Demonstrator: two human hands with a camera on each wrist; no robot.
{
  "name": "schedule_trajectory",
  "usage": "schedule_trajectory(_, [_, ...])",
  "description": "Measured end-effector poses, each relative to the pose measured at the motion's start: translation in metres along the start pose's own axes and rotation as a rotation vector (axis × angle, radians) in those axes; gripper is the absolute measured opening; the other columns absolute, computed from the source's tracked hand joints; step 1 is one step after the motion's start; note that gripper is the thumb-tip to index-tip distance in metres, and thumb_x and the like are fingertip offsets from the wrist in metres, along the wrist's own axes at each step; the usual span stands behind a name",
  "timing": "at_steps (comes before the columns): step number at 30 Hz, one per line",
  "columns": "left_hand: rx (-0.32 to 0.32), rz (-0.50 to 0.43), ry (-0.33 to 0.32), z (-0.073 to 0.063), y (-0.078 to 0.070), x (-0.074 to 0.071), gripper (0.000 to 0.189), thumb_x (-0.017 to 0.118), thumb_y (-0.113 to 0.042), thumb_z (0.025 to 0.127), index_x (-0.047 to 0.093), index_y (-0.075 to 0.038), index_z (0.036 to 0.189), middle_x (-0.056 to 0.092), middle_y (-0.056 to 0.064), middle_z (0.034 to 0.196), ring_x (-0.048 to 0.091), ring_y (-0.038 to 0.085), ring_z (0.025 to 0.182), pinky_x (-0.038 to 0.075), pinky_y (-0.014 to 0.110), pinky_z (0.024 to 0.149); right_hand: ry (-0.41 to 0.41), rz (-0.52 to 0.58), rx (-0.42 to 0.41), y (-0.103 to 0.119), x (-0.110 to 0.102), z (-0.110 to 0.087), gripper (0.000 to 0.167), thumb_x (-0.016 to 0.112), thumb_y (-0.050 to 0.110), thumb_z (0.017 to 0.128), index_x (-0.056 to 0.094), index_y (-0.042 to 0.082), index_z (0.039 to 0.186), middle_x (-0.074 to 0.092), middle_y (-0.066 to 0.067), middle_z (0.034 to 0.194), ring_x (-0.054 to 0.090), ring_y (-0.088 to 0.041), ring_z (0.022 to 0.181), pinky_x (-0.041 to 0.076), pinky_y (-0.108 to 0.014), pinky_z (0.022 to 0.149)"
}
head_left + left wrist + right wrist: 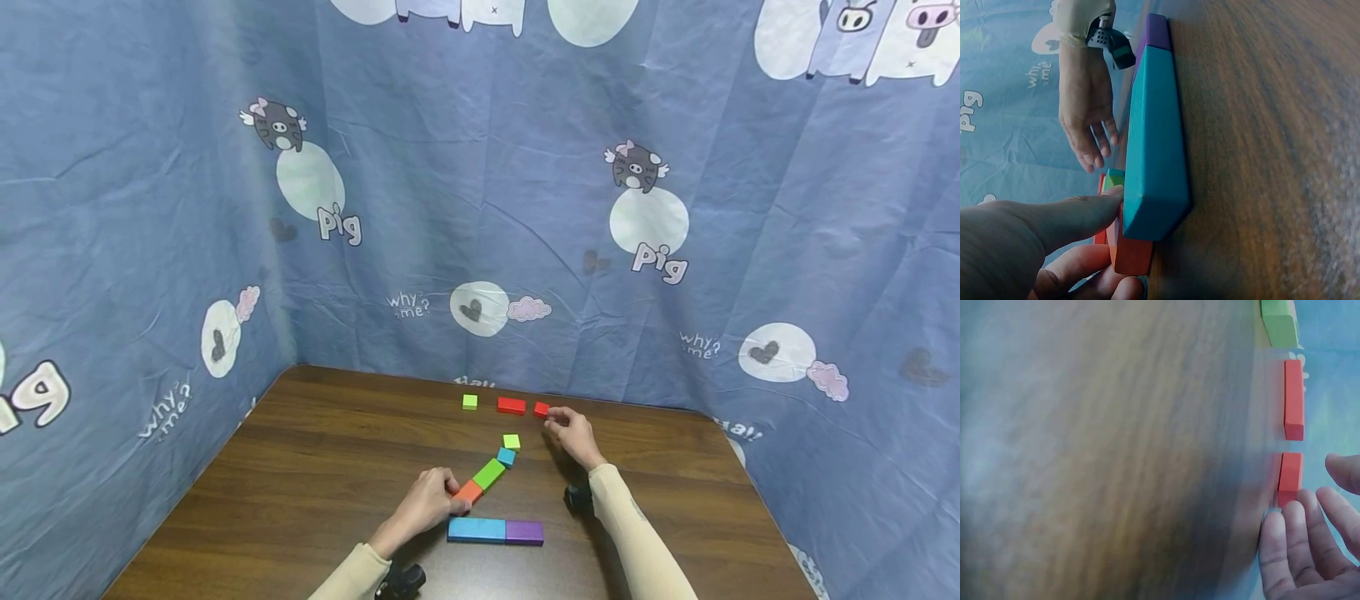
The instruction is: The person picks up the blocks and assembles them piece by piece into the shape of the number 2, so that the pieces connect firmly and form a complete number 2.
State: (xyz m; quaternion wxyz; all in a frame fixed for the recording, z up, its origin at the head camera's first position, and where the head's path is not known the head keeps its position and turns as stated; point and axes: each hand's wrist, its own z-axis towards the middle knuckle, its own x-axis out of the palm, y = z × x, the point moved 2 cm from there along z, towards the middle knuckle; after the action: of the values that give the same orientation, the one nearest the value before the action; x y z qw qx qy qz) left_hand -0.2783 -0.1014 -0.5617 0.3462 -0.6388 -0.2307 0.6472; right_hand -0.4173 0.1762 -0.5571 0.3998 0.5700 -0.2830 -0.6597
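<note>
My left hand (426,502) pinches an orange block (468,493) between thumb and fingers. The orange block lies end to end with a green block (490,474); a small blue cube (507,457) and a yellow-green cube (512,442) continue that slanting row. Close by the thumb lies a long blue block (477,530) touching a purple block (524,532). At the far side, my right hand (574,437) has its fingertips beside a small red block (1290,478), thumb held apart from it. Whether they touch it I cannot tell.
A longer red block (512,406) and another yellow-green cube (470,402) lie near the back edge of the brown wooden table (315,467). Behind and around the table hangs a blue patterned cloth (420,183).
</note>
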Motion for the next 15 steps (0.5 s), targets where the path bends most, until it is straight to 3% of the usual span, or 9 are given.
schedule_trajectory(11, [-0.005,-0.004,0.011,-0.001,0.000,0.000,0.025,0.083,-0.019,0.072,0.063,-0.006,0.079,0.059,0.002,0.078,0.049,0.014,0.070,0.039,0.027,0.060,-0.056,0.010,0.028,0.005,0.006,0.010,0.030,0.067,0.007,0.088,0.062,-0.005,0.115,0.067,-0.018,0.102,0.063,-0.027,0.095,0.049,-0.029,0.071])
schedule_trajectory(15, [-0.002,0.001,0.006,-0.002,-0.001,-0.001,0.025,0.083,-0.019,0.072,0.063,-0.006,0.079,0.059,0.002,0.078,0.049,0.014,0.070,0.039,0.027,0.060,-0.078,-0.003,0.055,0.003,0.007,0.015,0.033,0.066,0.008,0.088,0.061,-0.004,0.118,0.067,-0.019,0.104,0.062,-0.030,0.099,0.050,-0.038,0.080])
